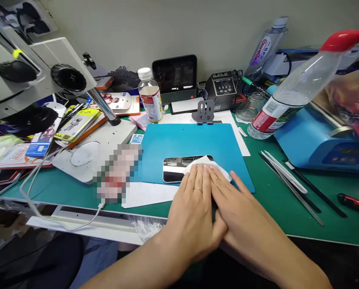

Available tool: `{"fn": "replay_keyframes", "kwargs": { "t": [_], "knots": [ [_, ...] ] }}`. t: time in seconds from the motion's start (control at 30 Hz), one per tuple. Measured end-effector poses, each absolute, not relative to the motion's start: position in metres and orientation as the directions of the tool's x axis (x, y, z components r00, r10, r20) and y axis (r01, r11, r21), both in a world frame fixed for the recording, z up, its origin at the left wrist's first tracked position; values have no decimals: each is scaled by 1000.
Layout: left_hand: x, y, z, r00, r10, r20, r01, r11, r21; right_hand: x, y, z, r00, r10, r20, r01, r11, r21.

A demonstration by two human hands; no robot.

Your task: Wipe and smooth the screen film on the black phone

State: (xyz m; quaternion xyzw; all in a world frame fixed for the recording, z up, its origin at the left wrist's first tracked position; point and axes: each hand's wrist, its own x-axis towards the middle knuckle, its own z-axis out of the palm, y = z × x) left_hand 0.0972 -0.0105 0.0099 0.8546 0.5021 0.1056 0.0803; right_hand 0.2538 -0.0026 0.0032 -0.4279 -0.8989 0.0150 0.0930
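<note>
A smartphone [173,170] with a dark, reflective screen lies flat on the blue mat [179,140]. A folded white wipe [208,161] covers the phone's right part. My left hand [194,208], with a ring on one finger, holds the wipe down with straight fingers pressed together. Beside it, my right hand [239,208] bears on the wipe's right side, its fingertips touching the left hand's. One finger of the right hand stands apart near the mat. What lies under the wipe and palms is hidden.
A microscope [41,80] stands left, beside a blurred-out device on a white cable [101,205]. Behind the mat are a drink bottle [151,94], a dark display [175,74] and a grey stand [205,111]. Rightward are a red-capped bottle [290,98], tweezers [290,184] and a blue machine [312,136].
</note>
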Motion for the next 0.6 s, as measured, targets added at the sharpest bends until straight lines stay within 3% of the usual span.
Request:
{"fn": "replay_keyframes", "kwargs": {
  "t": [0.23,0.6],
  "knots": [
    [93,6,10,421,905,65,877,-425,225,244,19,13,-627,776,72,767,631,-120],
    [39,-10,11,326,941,96,921,-339,194,182,20,9,-677,723,139,714,691,-118]
  ]
}}
